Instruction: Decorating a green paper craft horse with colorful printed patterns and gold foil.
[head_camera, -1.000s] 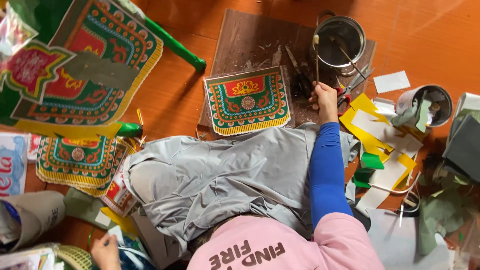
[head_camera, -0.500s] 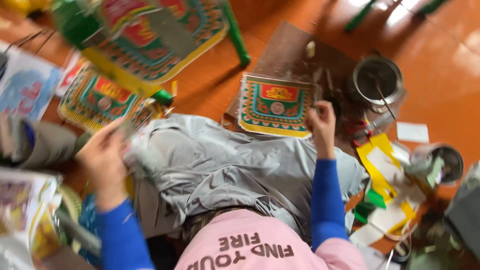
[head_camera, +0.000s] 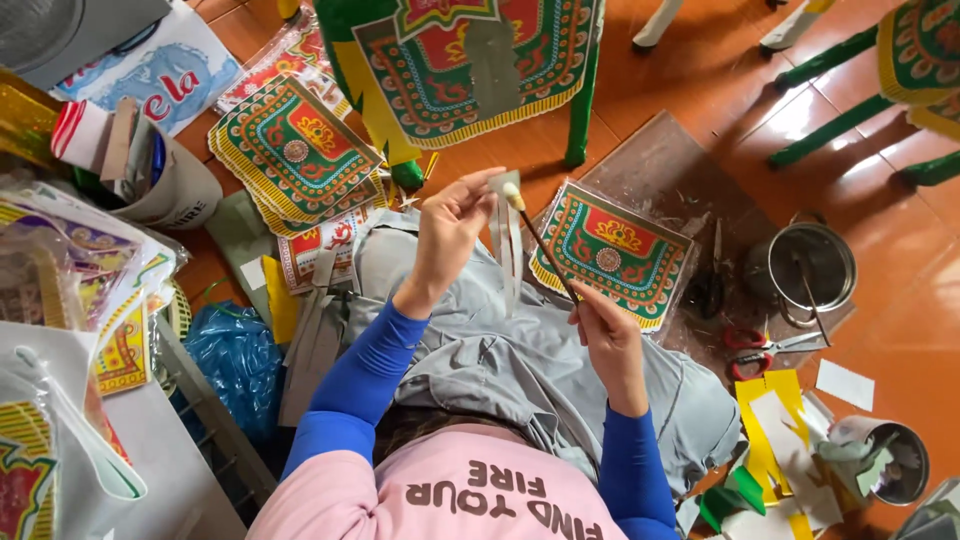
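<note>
A glossy orange tiled floor (head_camera: 700, 90) is seen from above, crowded with craft litter, and a grey cloth (head_camera: 520, 360) is spread over the lap at the centre. The left hand (head_camera: 450, 232) is raised above it, thumb and fingers pinched together on the top of a pale grey paper strip (head_camera: 509, 245), which hangs down limp over the cloth. That strip is judged very light, thin and floppy, easily creased or torn, so it is best taken near its upper end, as is done here. The right hand (head_camera: 608, 340) is closed on the lower end of a thin stick brush (head_camera: 545, 245), whose whitish tip is held up against the top of the strip; whether tip and paper actually touch cannot quite be told. The stick looks stiff and light, and is gripped low for reach. Just beyond the hands, a patterned red and green paper panel (head_camera: 612, 250) is laid on a worn brown board (head_camera: 670, 170). To the right on that board, a metal pot (head_camera: 812, 268) is seen with a thin stick leaning inside; its contents are probably glue, though the view is poor. Red-handled scissors (head_camera: 762, 348) are lying beside it. Lower right, a small tin (head_camera: 885, 458) is stuffed with greyish paper scraps. At upper left, a white tub (head_camera: 175, 185) is packed with folded papers, next to a stack of patterned panels (head_camera: 295, 150).
</note>
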